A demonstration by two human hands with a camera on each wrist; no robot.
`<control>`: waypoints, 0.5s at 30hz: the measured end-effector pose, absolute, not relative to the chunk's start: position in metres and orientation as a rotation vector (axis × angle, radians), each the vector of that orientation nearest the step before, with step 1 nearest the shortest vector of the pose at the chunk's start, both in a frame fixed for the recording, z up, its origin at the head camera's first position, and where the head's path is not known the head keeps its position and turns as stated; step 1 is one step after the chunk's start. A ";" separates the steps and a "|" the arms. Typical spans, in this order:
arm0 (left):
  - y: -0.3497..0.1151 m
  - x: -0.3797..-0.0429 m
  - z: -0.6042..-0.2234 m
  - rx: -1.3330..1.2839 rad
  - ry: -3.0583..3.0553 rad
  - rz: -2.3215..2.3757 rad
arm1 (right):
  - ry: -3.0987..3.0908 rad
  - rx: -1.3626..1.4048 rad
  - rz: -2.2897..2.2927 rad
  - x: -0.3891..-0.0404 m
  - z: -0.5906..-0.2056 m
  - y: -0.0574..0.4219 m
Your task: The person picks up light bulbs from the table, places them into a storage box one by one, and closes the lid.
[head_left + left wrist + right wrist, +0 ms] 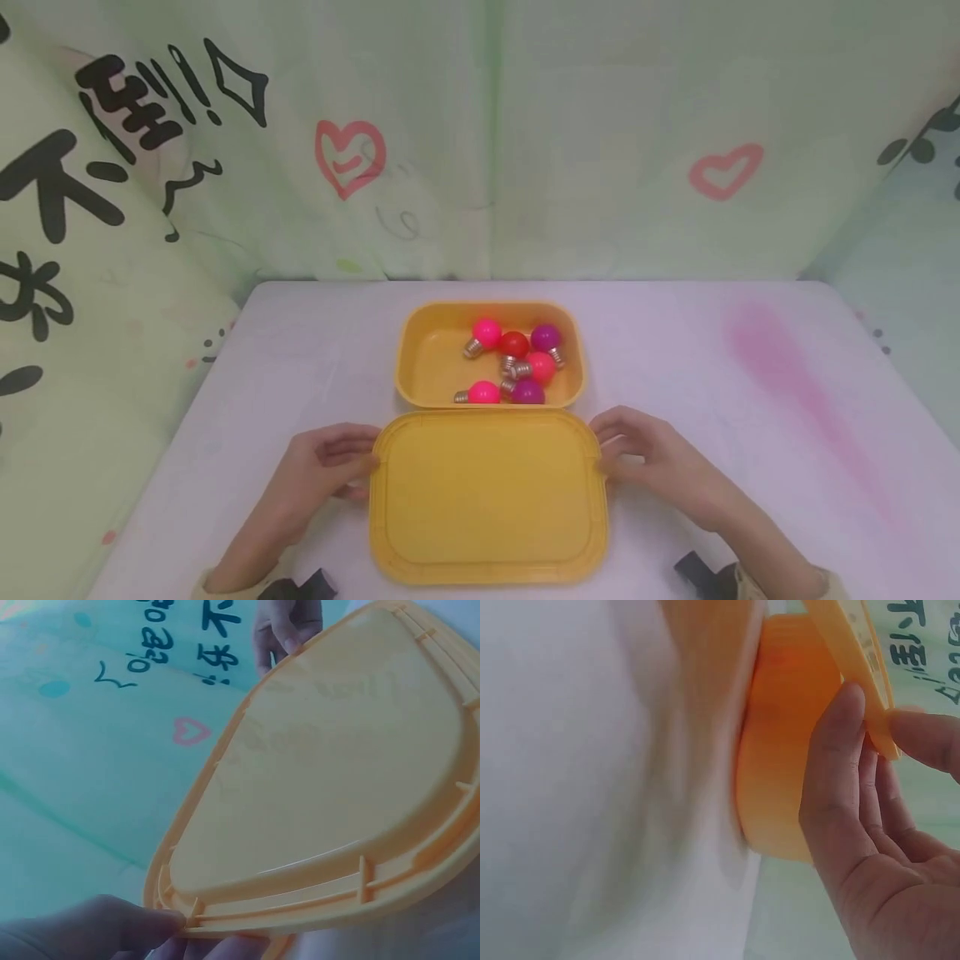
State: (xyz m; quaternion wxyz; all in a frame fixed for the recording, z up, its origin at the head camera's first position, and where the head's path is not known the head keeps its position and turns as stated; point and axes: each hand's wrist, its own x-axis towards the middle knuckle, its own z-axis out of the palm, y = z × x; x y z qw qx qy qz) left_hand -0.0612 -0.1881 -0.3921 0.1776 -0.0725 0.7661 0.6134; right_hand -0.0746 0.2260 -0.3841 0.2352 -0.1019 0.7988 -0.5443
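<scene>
Both hands hold a yellow rectangular lid [489, 496] with rounded corners, just in front of a matching yellow box. My left hand [326, 467] pinches its left edge, thumb on top and fingers beneath. At the opposite edge my right hand [648, 458] pinches it the same way; the right wrist view shows the lid [862, 671] between thumb and fingers, raised above the table. The open box [415, 358] contains several small bulbs with metal screw bases: pink [487, 332], red [513, 343] and purple [546, 337]. The lid's ridged rim [360, 881] fills the left wrist view.
A white table [750, 467] with a pink stain [787, 358] on its right side carries the box. Behind it hangs a pale green curtain [600, 100] with hearts and black lettering. Dark wrist devices [697, 575] show near both sleeves.
</scene>
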 end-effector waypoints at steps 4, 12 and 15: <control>-0.188 -0.064 -0.385 -0.191 2.182 1.748 | 2.167 -0.260 -1.527 -0.077 -0.378 0.227; -0.188 -0.071 -0.371 -0.085 2.221 1.812 | 2.129 -0.321 -1.630 -0.084 -0.371 0.230; -0.186 -0.073 -0.367 -0.080 2.226 1.825 | 2.116 -0.326 -1.658 -0.085 -0.368 0.231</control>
